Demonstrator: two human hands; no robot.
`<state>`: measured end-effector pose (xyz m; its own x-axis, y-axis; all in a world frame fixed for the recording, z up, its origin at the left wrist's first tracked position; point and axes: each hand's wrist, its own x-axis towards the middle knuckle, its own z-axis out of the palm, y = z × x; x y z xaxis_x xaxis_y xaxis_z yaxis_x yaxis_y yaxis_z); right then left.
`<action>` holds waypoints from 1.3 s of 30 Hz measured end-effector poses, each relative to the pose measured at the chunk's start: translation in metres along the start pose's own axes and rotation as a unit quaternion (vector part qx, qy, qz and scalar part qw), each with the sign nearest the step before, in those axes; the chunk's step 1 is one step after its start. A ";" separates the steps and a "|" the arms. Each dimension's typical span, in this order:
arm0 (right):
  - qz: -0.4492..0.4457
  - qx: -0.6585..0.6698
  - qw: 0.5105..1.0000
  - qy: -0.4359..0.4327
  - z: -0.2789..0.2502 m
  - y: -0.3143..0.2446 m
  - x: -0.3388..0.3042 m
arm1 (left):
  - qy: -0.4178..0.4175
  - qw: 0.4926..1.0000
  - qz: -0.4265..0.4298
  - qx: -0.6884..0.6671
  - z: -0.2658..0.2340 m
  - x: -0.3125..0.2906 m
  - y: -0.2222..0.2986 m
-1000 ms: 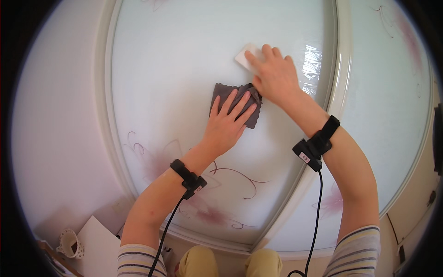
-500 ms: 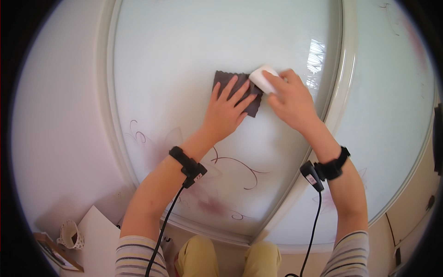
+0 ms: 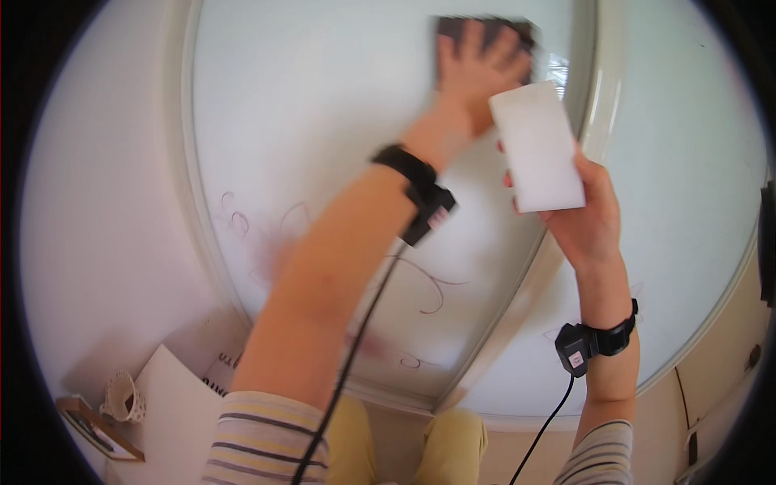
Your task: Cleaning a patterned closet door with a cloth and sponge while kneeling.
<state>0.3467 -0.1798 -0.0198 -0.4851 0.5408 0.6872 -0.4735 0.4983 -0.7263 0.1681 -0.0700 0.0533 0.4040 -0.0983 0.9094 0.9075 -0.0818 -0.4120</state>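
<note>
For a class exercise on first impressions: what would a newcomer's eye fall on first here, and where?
Probably the white block, held up in the right hand right of centre. Next might come the dark cloth near the top, under the spread fingers of the left hand. The black strap on the right forearm, lower right, also stands out.

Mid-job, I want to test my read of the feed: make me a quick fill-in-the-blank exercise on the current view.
1. The left hand, spread on the cloth, shows its ____ (palm or back).
2. The right hand holds a block coloured ____.
3. Both wrist straps are coloured ____.
4. The sleeves are patterned with ____.

Missing words: back; white; black; stripes.
</note>
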 end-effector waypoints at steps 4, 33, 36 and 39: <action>-0.040 -0.117 0.985 0.119 -0.027 0.018 -0.010 | -0.033 0.987 0.049 -0.148 0.033 -0.108 0.099; -0.193 -0.849 0.491 -0.004 0.014 0.033 0.013 | 0.021 0.935 -0.344 -0.082 -0.058 -0.211 -0.158; -0.206 -0.854 0.478 -0.018 0.021 0.038 0.018 | 0.045 0.897 -0.440 -0.016 -0.062 -0.263 -0.229; -0.200 -0.848 0.491 0.001 0.017 0.042 0.013 | 0.017 0.859 -0.509 0.053 -0.068 -0.325 -0.257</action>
<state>0.3080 -0.1633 -0.0417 -0.6012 0.1705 0.7807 0.7631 0.4125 0.4975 -0.2046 -0.0844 -0.1403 -0.6065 -0.0593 0.7929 0.7951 -0.0520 0.6043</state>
